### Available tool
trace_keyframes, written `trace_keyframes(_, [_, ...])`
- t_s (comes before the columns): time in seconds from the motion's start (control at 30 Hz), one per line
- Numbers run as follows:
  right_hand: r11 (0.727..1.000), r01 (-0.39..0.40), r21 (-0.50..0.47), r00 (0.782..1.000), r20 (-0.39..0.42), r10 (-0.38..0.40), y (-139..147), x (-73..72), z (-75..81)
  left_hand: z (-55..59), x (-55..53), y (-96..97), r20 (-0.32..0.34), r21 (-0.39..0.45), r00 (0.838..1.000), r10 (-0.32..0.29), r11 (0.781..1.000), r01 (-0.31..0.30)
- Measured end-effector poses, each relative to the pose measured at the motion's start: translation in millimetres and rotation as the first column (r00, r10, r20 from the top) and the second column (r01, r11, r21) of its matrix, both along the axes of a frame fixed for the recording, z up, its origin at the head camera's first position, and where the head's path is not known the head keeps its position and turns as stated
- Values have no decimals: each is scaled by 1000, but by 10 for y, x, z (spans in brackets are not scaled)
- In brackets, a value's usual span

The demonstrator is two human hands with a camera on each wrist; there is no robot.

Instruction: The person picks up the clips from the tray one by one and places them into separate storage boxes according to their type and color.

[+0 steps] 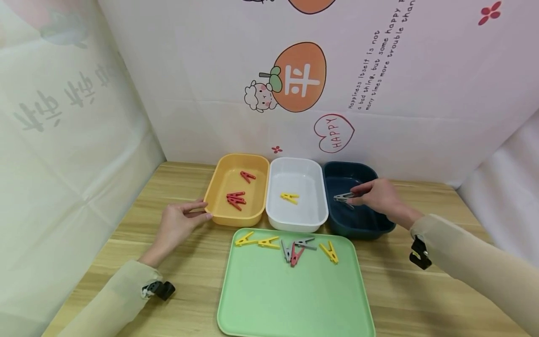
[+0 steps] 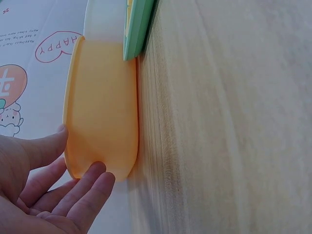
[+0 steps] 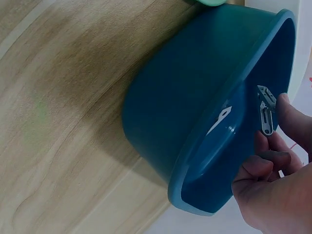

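My right hand (image 1: 379,196) pinches a grey clothespin (image 1: 342,197) between thumb and fingers, over the dark blue bin (image 1: 358,229). Seen from the right wrist, a second grey clothespin (image 3: 220,118) lies inside that bin, below the held clothespin (image 3: 266,111). My left hand (image 1: 178,224) touches the near left corner of the yellow-orange bin (image 1: 214,182), its fingers loosely extended. From the left wrist, the thumb lies at the rim and the fingertips (image 2: 100,168) are against the bin's outer wall (image 2: 102,97). Several red clothespins (image 1: 236,199) lie in this bin.
A white bin (image 1: 296,224) with one yellow clothespin (image 1: 289,197) stands between the other two. In front lies a green tray (image 1: 290,299), with yellow clothespins (image 1: 330,252), grey clothespins (image 1: 305,243) and a red clothespin (image 1: 296,255) along its far side. A printed cloth (image 1: 210,93) hangs behind.
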State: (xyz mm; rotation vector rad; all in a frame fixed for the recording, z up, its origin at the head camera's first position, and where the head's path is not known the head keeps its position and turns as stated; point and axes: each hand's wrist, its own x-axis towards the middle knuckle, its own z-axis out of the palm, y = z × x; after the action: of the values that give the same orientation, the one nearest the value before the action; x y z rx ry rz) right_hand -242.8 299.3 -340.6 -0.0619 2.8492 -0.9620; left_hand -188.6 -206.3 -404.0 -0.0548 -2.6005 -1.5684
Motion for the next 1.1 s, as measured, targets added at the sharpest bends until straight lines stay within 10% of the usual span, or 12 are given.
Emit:
trace_keyframes(0.73, [1000, 19, 19, 1000, -3, -19, -84, -32, -108, -4, 8, -1, 9, 13, 1000, -3, 1000, 3])
trace_keyframes(1.1, [999, 15, 45, 989, -150, -8, -216, 353, 174, -1, 0, 6, 4, 14, 1000, -2, 1000, 2])
